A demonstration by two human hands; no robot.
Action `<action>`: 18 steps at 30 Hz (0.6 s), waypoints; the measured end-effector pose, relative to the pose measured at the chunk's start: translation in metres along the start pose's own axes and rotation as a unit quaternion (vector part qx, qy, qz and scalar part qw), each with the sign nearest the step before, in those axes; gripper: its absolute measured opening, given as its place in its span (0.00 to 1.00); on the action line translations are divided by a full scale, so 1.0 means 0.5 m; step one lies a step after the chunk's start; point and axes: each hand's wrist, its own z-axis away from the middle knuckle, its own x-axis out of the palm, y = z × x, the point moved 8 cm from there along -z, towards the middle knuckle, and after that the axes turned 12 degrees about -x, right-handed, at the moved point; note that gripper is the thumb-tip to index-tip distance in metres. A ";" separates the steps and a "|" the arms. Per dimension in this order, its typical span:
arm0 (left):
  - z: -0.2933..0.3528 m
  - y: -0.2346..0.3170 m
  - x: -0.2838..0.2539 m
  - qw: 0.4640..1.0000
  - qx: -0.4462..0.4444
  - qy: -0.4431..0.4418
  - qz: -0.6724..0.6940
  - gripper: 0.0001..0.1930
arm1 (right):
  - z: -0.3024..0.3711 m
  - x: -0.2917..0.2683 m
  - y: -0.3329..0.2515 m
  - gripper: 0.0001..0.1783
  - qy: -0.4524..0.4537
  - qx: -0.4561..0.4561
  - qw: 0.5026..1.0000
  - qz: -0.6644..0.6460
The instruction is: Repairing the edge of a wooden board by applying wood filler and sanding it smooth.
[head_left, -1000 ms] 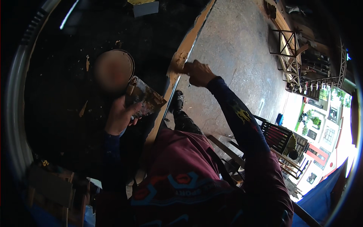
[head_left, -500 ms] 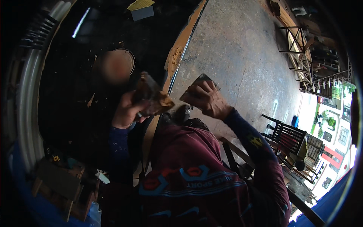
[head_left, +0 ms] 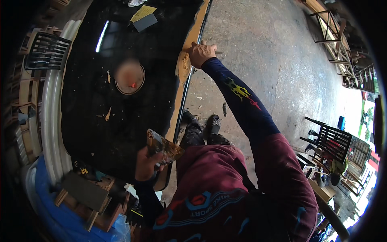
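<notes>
A long black tabletop (head_left: 105, 125) with a raw tan edge strip (head_left: 172, 121) lies at my left. My right hand (head_left: 201, 54) reaches out to this strip, fingers closed round a flat spreader (head_left: 219, 53); only a thin piece of it shows beyond the hand. Just nearer than the hand, a rough patch of tan putty (head_left: 184, 64) sits on the strip. Close to my body, my left hand (head_left: 148, 164) grips a dark flat plate smeared with brown-orange putty (head_left: 161, 146), held tilted above the tabletop's near end.
On the tabletop are a round tin (head_left: 139, 82), partly blurred, putty scraps (head_left: 108, 114), and yellow and grey sheets (head_left: 144, 20). Slatted chairs stand at left (head_left: 47, 50) and right (head_left: 332, 141). A small wooden stool (head_left: 85, 193) stands lower left. Concrete floor (head_left: 254, 52) stretches to the right.
My right hand has moved forward with the spreader onto the tabletop's edge strip. My left hand has drawn back toward my body with the smeared plate. The view has shifted, showing my feet.
</notes>
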 end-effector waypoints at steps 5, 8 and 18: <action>-0.054 0.034 -0.024 0.999 0.006 -0.042 -0.001 0.08 | -0.014 0.005 -0.001 0.18 -0.078 0.030 0.993 -0.081; -0.109 0.098 -0.024 0.996 0.015 -0.085 -0.004 0.08 | 0.034 -0.027 -0.043 0.20 -0.076 0.022 0.993 -0.085; -0.189 0.227 -0.045 0.991 0.084 -0.058 -0.089 0.12 | 0.292 -0.231 -0.185 0.37 0.195 -0.270 0.851 -0.407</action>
